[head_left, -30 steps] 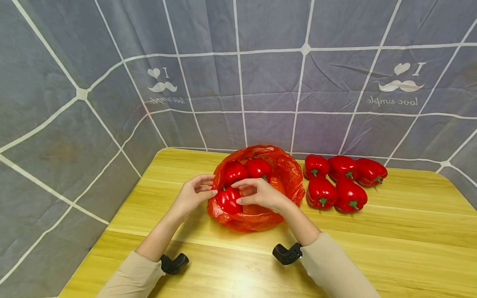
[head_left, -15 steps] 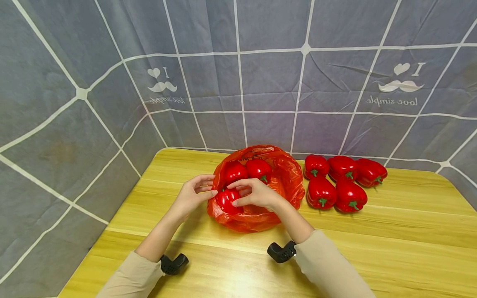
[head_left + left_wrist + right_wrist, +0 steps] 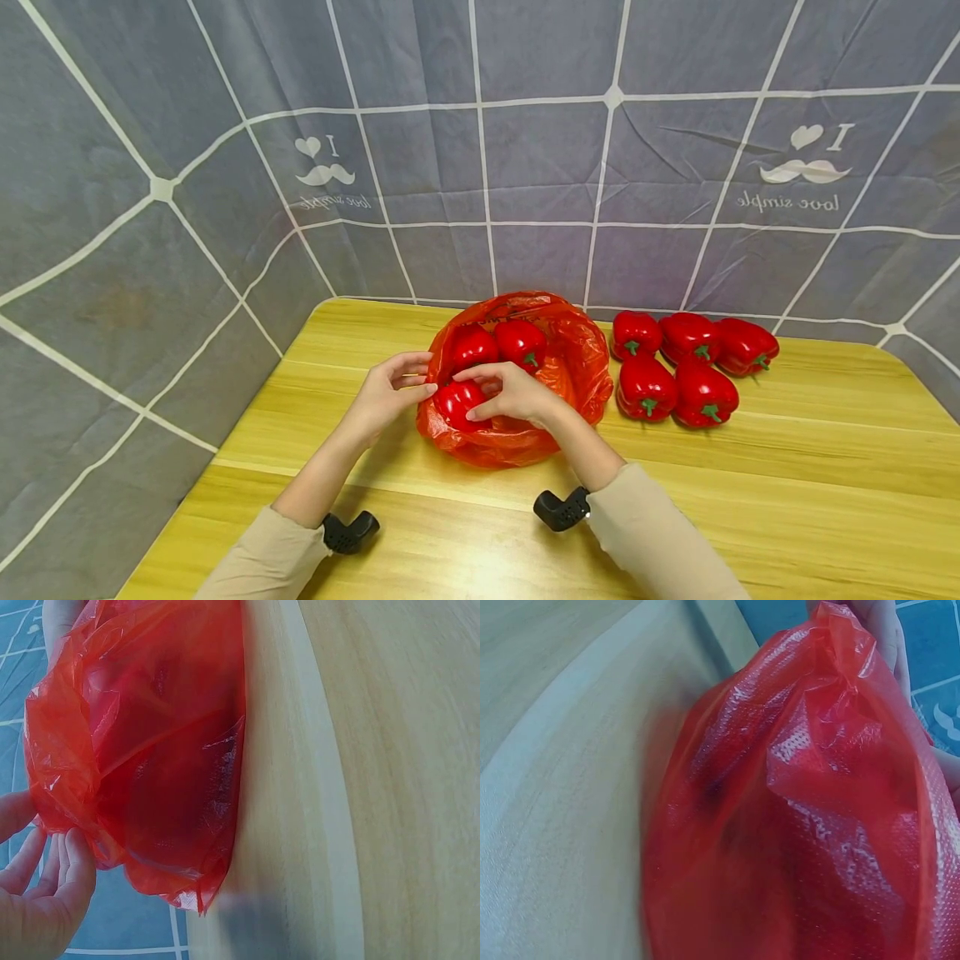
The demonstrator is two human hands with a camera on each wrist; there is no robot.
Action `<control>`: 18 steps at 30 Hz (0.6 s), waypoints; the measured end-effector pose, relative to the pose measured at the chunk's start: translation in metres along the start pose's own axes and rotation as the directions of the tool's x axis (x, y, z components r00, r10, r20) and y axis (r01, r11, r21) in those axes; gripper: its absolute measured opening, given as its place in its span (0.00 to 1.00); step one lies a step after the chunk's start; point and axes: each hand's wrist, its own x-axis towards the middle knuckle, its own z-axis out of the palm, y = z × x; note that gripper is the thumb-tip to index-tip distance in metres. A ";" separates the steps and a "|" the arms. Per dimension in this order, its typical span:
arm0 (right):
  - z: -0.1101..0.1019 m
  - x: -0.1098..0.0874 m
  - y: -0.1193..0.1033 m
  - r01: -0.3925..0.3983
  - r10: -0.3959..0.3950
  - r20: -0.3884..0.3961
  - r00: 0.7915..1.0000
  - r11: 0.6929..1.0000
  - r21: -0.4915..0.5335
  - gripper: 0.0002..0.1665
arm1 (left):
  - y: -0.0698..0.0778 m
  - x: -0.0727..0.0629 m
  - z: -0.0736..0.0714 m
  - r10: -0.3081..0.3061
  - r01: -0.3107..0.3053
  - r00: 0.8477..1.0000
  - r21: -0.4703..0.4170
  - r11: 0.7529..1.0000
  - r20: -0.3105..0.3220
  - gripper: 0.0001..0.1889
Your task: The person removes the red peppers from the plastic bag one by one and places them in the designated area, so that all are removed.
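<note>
A red plastic bag (image 3: pixel 510 450) stands open on the wooden table. My left hand (image 3: pixel 386 396) holds its left rim between thumb and fingers; the left wrist view shows this hand (image 3: pixel 49 889) at the edge of the crinkled bag (image 3: pixel 169 750). Inside, at the near left, is a red bell pepper (image 3: pixel 453 405) with the curled thumb and fingers of my right hand (image 3: pixel 517 396) round it. Two more red peppers, the left one (image 3: pixel 474 345) and the right one (image 3: pixel 521 340), lie behind it in the bag. The bag wall (image 3: pixel 795 795) hides most of my right hand in the right wrist view.
Several red bell peppers (image 3: pixel 647 387) with green stems sit grouped on the table (image 3: pixel 810 442) to the right of the bag. A grey curtain (image 3: pixel 540 167) with white lines hangs behind the table and along its left side.
My right hand has shifted slightly left, its fingers coming further over the near pepper in the bag. My left hand stays at the rim, and the peppers outside have not moved.
</note>
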 end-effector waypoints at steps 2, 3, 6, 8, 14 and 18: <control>0.001 0.000 0.001 0.000 0.000 0.001 1.000 1.000 -0.006 0.29 | 0.000 0.000 0.000 0.002 -0.002 1.000 0.002 1.000 0.001 0.23; 0.001 0.001 0.001 -0.001 0.001 0.002 1.000 1.000 -0.007 0.30 | 0.000 0.000 0.000 0.002 -0.002 1.000 0.002 1.000 -0.001 0.23; 0.001 0.002 0.003 0.001 -0.001 0.004 1.000 1.000 -0.008 0.30 | 0.000 0.000 0.000 0.005 -0.005 1.000 0.004 1.000 -0.002 0.23; 0.001 0.002 0.003 0.002 -0.002 0.004 1.000 1.000 -0.006 0.30 | 0.000 0.000 0.000 0.005 -0.005 1.000 0.002 1.000 -0.005 0.23; 0.001 0.003 0.004 0.001 -0.001 -0.002 1.000 1.000 0.004 0.30 | -0.001 0.000 0.000 0.004 -0.004 1.000 0.003 1.000 -0.005 0.23; 0.001 0.002 0.003 -0.008 0.008 -0.012 1.000 1.000 0.005 0.29 | -0.001 0.000 0.000 0.001 -0.001 1.000 -0.002 1.000 -0.006 0.23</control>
